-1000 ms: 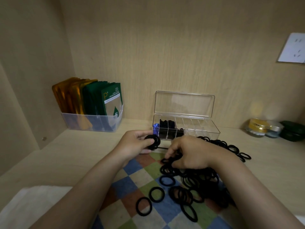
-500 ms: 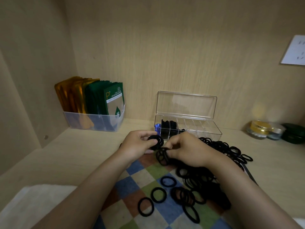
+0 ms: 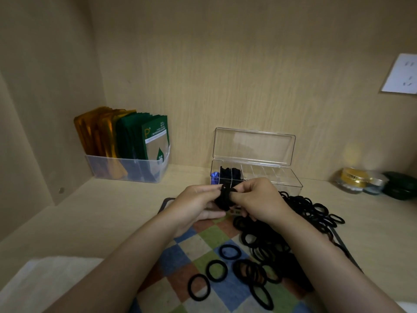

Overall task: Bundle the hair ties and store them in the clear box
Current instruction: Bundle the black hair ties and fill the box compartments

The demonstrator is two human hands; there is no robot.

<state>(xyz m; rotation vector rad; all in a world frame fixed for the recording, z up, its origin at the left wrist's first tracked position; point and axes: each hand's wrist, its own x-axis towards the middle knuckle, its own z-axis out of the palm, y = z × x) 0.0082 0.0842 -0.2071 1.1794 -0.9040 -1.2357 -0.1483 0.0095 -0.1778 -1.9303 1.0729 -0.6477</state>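
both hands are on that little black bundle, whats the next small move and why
Probably lift the bundle toward the clear box: left hand and right hand both pinch it just before the box, whose lid stands open and whose right compartments look bare.

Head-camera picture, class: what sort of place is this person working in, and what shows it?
Probably a home storage nook or cabinet shelf: wood-grain panels enclose it, a clear bin of sachets stands at left, cosmetic jars at right, a wall socket above them.
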